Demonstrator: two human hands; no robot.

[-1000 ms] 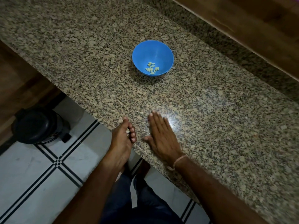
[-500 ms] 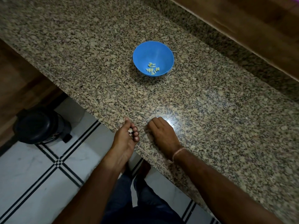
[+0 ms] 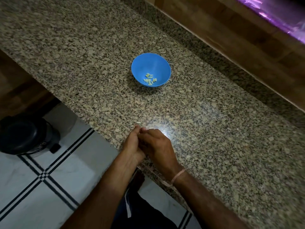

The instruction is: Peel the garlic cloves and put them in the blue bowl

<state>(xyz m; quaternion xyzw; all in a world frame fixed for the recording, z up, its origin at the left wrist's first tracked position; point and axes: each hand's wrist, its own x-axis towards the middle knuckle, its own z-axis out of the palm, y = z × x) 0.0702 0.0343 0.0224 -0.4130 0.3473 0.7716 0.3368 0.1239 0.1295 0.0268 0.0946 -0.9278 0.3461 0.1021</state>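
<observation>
Bottom centre: dark trousers (image 3: 140, 212) over a white tiled floor (image 3: 33, 187) with black lines, open along the lower left.

Middle left, on that floor: a round black bin (image 3: 24, 134), close under the counter's overhang.

Just above the centre bottom, at the counter's front edge: left hand (image 3: 132, 142) and right hand (image 3: 158, 146) pressed together, fingers curled inward, a thin thread band (image 3: 178, 175) on the right wrist. Cannot tell whether either hand is clasping anything; palms hidden.

Just beyond the fingertips: a small pale scrap (image 3: 137, 122) beside a bright glare spot.

Speckled granite counter (image 3: 214, 129), with its front edge slanting from the left side down to the lower right. Bare stone on every side of the hands.

Centre of the frame, well apart from the hands: blue bowl (image 3: 148, 63), upright, with a small cluster of peeled garlic cloves (image 3: 150, 79) at its bottom.

Upper right: granite upstand, then a wooden cabinet (image 3: 231, 30), bounding the counter's far side. Far upper right corner: a strip of shiny purple foil (image 3: 272, 15).
</observation>
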